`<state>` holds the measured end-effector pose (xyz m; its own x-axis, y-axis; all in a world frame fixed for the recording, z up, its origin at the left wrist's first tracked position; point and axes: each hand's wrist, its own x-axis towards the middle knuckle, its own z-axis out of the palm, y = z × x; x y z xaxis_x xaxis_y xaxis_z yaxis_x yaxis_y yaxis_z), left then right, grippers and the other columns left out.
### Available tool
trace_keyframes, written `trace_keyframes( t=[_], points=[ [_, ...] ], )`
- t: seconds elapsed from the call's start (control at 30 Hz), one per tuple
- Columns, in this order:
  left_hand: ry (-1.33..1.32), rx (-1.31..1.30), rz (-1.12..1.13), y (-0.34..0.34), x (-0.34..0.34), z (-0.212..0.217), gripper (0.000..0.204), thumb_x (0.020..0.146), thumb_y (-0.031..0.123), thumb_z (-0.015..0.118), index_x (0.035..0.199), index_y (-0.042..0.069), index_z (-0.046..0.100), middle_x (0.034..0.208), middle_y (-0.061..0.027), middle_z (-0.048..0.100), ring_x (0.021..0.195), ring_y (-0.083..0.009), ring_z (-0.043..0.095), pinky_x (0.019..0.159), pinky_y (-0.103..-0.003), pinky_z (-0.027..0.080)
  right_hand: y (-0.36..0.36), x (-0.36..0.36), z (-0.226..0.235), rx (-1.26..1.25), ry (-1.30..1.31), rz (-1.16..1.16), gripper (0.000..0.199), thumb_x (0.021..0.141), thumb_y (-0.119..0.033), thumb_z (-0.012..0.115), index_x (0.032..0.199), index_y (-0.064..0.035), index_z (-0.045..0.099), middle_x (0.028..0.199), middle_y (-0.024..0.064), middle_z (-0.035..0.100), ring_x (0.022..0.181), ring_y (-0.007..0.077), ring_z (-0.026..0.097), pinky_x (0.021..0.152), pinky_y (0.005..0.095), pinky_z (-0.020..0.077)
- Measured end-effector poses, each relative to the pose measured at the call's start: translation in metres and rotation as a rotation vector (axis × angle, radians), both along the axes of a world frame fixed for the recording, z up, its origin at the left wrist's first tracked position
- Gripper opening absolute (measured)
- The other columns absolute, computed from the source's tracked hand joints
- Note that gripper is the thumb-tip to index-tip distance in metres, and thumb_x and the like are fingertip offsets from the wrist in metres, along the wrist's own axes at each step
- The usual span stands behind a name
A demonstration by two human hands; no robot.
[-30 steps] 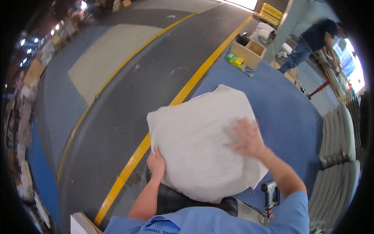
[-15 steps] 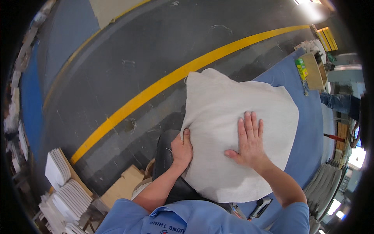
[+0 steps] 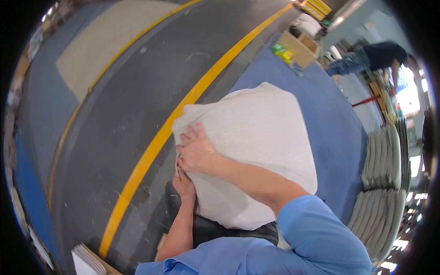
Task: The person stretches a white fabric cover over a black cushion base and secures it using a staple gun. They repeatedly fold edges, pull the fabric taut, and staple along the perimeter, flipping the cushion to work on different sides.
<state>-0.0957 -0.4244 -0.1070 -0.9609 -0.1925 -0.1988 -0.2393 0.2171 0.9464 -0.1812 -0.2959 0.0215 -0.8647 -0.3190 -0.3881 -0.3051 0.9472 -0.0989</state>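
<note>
A pale fabric piece (image 3: 261,137) lies over my lap and the edge of the blue-topped table (image 3: 330,137). Its outline is squarish with rounded corners; what lies beneath the cloth is hidden. At the fabric's left edge my left hand (image 3: 184,187) is closed, pinching the cloth from the side. My right arm reaches across the fabric. Just above the left hand, my right hand (image 3: 198,151) rests on the cloth near that same edge, palm down with its fingers spread. The fabric bunches slightly at the upper left corner.
A wooden box (image 3: 298,49) and a green-and-yellow pack (image 3: 281,53) sit at the table's far end. Grey cushions (image 3: 380,158) are stacked at right. Another person (image 3: 382,55) bends over beyond the table. White panels (image 3: 86,261) stand at lower left, near a yellow floor line (image 3: 151,151).
My right hand has moved left across the fabric, from its middle to the left edge beside my left hand. The fabric has turned somewhat, and the whole view has swung rightward.
</note>
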Motion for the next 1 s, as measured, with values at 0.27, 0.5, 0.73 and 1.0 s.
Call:
trace_keyframes(
  t=[0.27, 0.5, 0.73, 1.0],
  points=[
    [-0.127, 0.062, 0.024, 0.008, -0.013, 0.014, 0.058, 0.116, 0.040, 0.047, 0.124, -0.014, 0.068, 0.112, -0.0198, 0.076, 0.102, -0.0260, 0.070, 0.091, -0.039, 0.053, 0.124, 0.068, -0.018, -0.498, 0.735, 0.026, 0.067, 0.094, -0.046, 0.075, 0.155, -0.0282, 0.057, 0.173, 0.0115, 0.037, 0.164, 0.0336, 0.025, 0.129, 0.0680, 0.0055],
    [-0.148, 0.125, -0.023, 0.000, -0.009, -0.008, 0.063, 0.114, 0.046, 0.049, 0.128, -0.012, 0.067, 0.115, -0.0158, 0.074, 0.105, -0.0207, 0.066, 0.095, -0.036, 0.052, 0.316, 0.208, 0.017, 0.026, 0.452, -0.352, 0.078, 0.103, -0.060, 0.056, 0.163, -0.0110, 0.045, 0.174, 0.0174, 0.033, 0.163, 0.0403, 0.024, 0.127, 0.0663, 0.0162],
    [-0.043, 0.242, 0.039, -0.002, -0.003, -0.012, 0.056, 0.115, 0.043, 0.050, 0.121, -0.010, 0.070, 0.106, -0.0132, 0.076, 0.100, -0.0199, 0.066, 0.092, -0.035, 0.052, 0.176, 0.209, -0.009, -0.105, 0.296, -0.168, 0.104, 0.091, -0.082, 0.056, 0.166, -0.0120, 0.041, 0.174, 0.0302, 0.023, 0.163, 0.0521, 0.012, 0.127, 0.0687, 0.0010],
    [-0.061, 0.351, 0.012, -0.003, -0.009, -0.029, 0.047, 0.115, 0.036, 0.052, 0.124, -0.006, 0.071, 0.114, -0.0170, 0.077, 0.108, -0.0202, 0.068, 0.097, -0.035, 0.052, 0.043, 0.161, -0.015, -0.128, 0.122, -0.128, 0.115, 0.076, -0.084, 0.071, 0.167, -0.0204, 0.040, 0.175, 0.0335, 0.007, 0.160, 0.0591, -0.001, 0.120, 0.0774, -0.0074]
  ],
)
